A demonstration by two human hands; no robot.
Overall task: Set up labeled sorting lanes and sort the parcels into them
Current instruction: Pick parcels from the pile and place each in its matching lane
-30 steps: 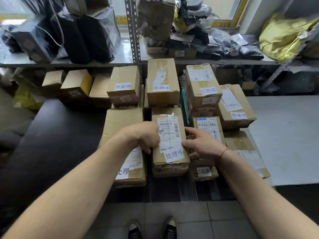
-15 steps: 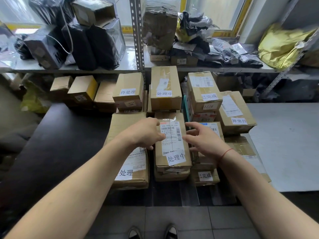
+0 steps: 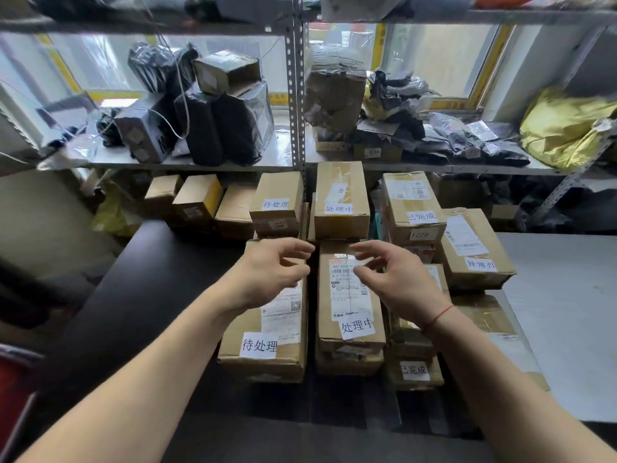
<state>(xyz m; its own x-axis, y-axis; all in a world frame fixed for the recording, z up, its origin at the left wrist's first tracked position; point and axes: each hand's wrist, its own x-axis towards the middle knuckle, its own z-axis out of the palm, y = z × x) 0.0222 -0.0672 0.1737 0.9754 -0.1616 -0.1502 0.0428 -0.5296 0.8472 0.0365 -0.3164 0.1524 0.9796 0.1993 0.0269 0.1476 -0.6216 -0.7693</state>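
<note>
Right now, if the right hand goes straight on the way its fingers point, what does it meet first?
Probably the left hand. The right hand has its fingers pointing left, above the box labelled 处理中, and the left hand's fingertips face them across a small gap. Depth is unclear.

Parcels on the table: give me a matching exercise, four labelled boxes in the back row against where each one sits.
Boxes:
1. 待处理 box
2. 处理中 box
3. 已完成 box
4. 异常件 box

Places:
A. far right of the four
B. far left of the four
C. second from left
D. second from right

Pairs: 1-B, 2-C, 3-D, 4-A
</note>
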